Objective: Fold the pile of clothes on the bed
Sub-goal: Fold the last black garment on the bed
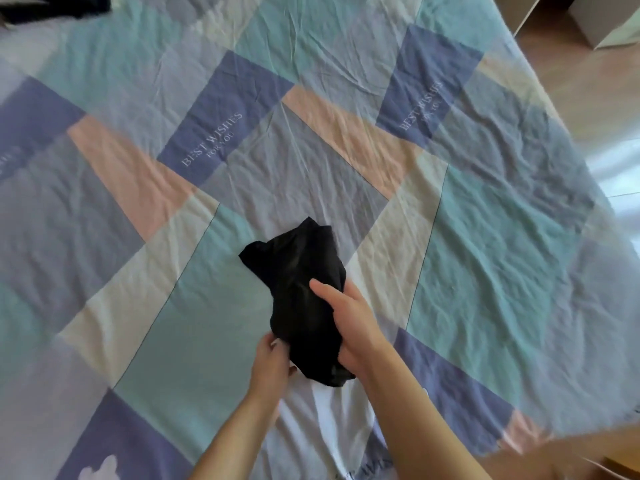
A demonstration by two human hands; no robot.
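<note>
Fingers (277, 344) of the left hand (270, 367) are pinched on the black garment's (301, 289) near edge, right hand (349, 323) curled round its side, held bunched above the bed (485, 237); judged light, limp, best taken at hems.

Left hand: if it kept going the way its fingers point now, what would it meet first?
The left hand points up and right, and its fingertips already pinch the near edge of the black garment. Going on, it would likely push into that bunched cloth, then the right hand gripping the other side.
</note>
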